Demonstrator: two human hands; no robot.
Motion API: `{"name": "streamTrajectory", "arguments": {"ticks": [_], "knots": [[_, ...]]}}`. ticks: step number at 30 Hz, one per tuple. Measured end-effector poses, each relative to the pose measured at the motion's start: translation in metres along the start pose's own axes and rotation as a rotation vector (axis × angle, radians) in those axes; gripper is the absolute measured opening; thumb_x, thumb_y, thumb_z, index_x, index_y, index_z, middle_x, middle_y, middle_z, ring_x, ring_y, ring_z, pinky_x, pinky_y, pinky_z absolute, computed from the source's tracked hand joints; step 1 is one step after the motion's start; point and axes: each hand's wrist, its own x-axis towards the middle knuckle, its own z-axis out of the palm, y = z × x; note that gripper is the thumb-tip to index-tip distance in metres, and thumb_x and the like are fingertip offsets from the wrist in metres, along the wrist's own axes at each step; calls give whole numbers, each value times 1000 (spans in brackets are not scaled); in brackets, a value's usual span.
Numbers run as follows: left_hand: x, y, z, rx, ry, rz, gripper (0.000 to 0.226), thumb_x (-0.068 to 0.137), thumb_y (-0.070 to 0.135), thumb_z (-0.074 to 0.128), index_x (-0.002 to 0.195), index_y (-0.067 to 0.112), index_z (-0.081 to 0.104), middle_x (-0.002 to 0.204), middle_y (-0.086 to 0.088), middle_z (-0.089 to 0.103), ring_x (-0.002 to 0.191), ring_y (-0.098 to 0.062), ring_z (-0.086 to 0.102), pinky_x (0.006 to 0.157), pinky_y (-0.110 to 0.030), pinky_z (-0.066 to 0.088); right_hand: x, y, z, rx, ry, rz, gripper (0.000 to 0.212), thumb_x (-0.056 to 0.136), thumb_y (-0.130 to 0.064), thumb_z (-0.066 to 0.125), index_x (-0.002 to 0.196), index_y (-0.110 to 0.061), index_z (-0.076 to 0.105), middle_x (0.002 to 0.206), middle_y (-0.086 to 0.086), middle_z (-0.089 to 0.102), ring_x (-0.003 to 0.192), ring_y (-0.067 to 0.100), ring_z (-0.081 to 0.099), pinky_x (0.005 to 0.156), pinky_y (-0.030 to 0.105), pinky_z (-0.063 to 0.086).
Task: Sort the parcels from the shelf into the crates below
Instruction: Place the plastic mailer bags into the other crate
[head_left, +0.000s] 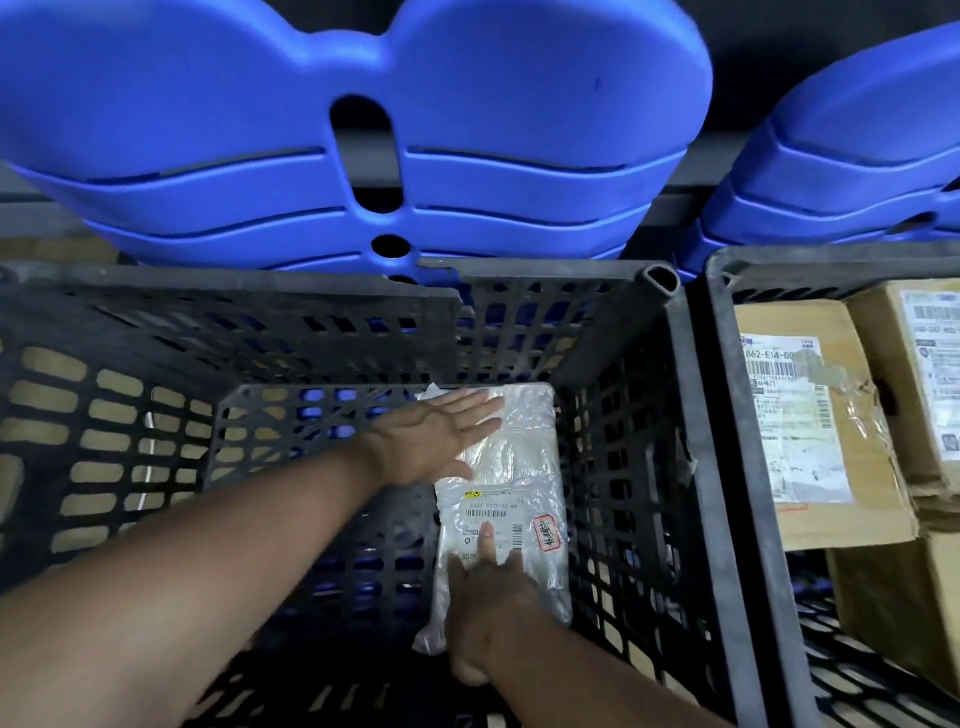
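Observation:
A flat parcel in clear plastic wrap, with a white barcode label and a red stamp, lies on the floor of a black slotted crate, against its right wall. My left hand lies flat with straight fingers on the parcel's far end. My right hand rests on the near end, its straight fingers touching the label. Both forearms reach down into the crate.
A second black crate to the right holds cardboard boxes with shipping labels. Stacked blue plastic moulded pieces hang over the far rims of both crates. The left half of the crate's floor shows bare mesh.

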Motion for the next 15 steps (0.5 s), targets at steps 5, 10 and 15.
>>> {"name": "streamTrajectory", "arguments": {"ticks": [5, 10, 15], "knots": [[-8, -17, 7, 1, -108, -43, 77, 108, 57, 27, 166, 19, -6, 159, 5, -31, 156, -16, -22, 118, -28, -20, -5, 13, -6, -134, -38, -55, 108, 91, -10, 69, 166, -28, -7, 167, 12, -31, 158, 46, -9, 126, 56, 15], [-11, -12, 5, 4, -93, -94, 75, 109, 55, 25, 165, 20, -10, 161, 3, -33, 154, -16, -27, 122, -34, -18, -7, 12, 1, -212, -41, -83, 109, 90, -7, 66, 165, -26, -10, 165, 15, -33, 156, 48, -11, 127, 58, 12], [-38, 13, 1, -128, 6, -235, 62, 114, 40, 25, 166, 17, 0, 173, -5, -13, 161, -26, -11, 126, -38, -14, -6, 20, -1, -142, 100, -110, 65, 99, -17, 56, 160, -12, 33, 173, 18, 4, 159, 35, 15, 125, 54, 25]]}}
